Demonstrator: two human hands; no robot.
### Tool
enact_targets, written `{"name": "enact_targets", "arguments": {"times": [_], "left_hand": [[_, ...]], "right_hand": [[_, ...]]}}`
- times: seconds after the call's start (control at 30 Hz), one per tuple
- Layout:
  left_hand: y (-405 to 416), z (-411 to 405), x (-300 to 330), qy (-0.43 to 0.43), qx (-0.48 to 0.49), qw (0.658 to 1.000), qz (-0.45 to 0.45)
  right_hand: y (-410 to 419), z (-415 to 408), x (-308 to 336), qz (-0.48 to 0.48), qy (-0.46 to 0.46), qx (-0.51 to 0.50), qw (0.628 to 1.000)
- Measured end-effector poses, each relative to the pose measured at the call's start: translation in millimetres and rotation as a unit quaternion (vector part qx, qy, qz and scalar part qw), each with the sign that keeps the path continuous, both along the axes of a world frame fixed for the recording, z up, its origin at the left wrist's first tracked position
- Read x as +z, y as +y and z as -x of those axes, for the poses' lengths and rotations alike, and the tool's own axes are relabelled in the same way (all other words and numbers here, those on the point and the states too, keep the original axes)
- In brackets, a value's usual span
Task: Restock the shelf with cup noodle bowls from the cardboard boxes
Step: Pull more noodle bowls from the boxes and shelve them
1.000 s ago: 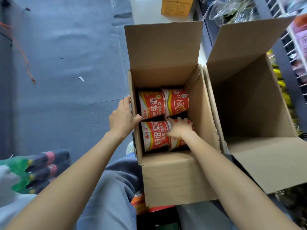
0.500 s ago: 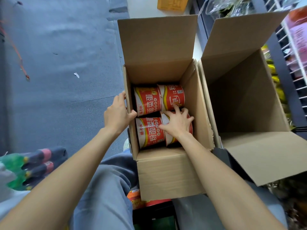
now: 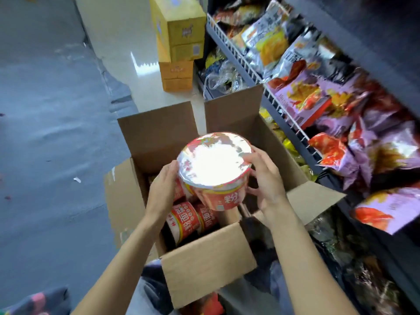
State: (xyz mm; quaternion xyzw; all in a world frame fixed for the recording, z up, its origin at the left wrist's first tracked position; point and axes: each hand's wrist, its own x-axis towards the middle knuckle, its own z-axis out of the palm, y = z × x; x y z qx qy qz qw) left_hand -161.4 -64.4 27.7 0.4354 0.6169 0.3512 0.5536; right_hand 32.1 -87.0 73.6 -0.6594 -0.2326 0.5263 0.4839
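While both hands grip it from opposite sides, one cup noodle bowl (image 3: 214,171) is held above the open cardboard box (image 3: 204,264), its shiny foil lid facing up and washed out by glare. Left hand (image 3: 162,189): palm and fingers pressed round the bowl's left wall. Right hand (image 3: 264,178): fingers curled over the lid's right rim, thumb lower on the wall. Inside the box, below the lifted bowl, two more red bowls (image 3: 191,219) lie on their sides, touching each other, labels showing. Box flaps stand open; the near flap hangs toward the person. Second cardboard box (image 3: 236,112): just beside the first on the right, also open, its contents hidden by the bowl and right hand. Shelf (image 3: 261,80): right of both boxes, a white wire rail along its edge, stocked with purple and silver snack bags (image 3: 306,92). Yellow cartons (image 3: 179,48) are stacked on the pale floor beyond the boxes. Grey floor (image 3: 45,110) lies to the left.
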Motion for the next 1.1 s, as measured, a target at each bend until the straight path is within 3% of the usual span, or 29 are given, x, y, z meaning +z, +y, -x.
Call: {"name": "enact_targets", "arguments": {"times": [0.07,0.17,0.2,0.3,0.47,0.57,0.7,0.8,0.87,0.97,1.03,1.1], "left_hand": [[5.5,-35.8,46.4,-0.117,-0.017,0.993,-0.004],[27.3,-95.4,111.6,-0.163,-0.071,0.982,-0.068],[38.9,-117.0,128.0,-0.176,-0.087,0.977,-0.079],[65.1,-185.7,176.7,-0.188,-0.137,0.968,-0.098],[83.1,-287.8,220.5,-0.175,-0.244,0.943,-0.144],[86.9,-332.5,225.1,-0.212,-0.278,0.926,-0.142],[88.3,-385.9,212.5,-0.181,-0.328,0.912,-0.169],[90.5,-413.4,202.5,-0.147,-0.352,0.912,-0.153],[93.2,-421.6,203.0,-0.107,-0.389,0.904,-0.141],[102.8,-422.3,202.0,-0.035,-0.404,0.892,-0.201],[106.1,-411.9,195.9,-0.023,-0.383,0.886,-0.260],[105.7,-385.6,186.3,-0.003,-0.353,0.878,-0.324]], "right_hand": [[-7.0,-26.9,31.8,-0.041,0.022,-0.047,0.998],[-13.1,-72.6,81.4,-0.164,0.020,-0.094,0.982],[-14.3,-88.3,98.0,-0.215,-0.013,-0.083,0.973],[-12.6,-135.4,133.2,-0.285,-0.246,0.013,0.926],[3.1,-223.7,157.6,-0.208,-0.462,-0.128,0.853],[9.2,-268.0,163.1,-0.165,-0.487,-0.199,0.835],[18.7,-288.2,156.2,-0.171,-0.522,-0.306,0.778],[26.8,-294.7,137.7,-0.177,-0.597,-0.241,0.744],[35.1,-305.1,126.2,-0.107,-0.651,-0.152,0.736],[39.9,-315.3,119.3,0.040,-0.637,-0.082,0.766],[34.1,-306.1,115.4,0.015,-0.620,-0.086,0.780],[24.1,-283.3,111.1,-0.068,-0.635,-0.094,0.764]]}}
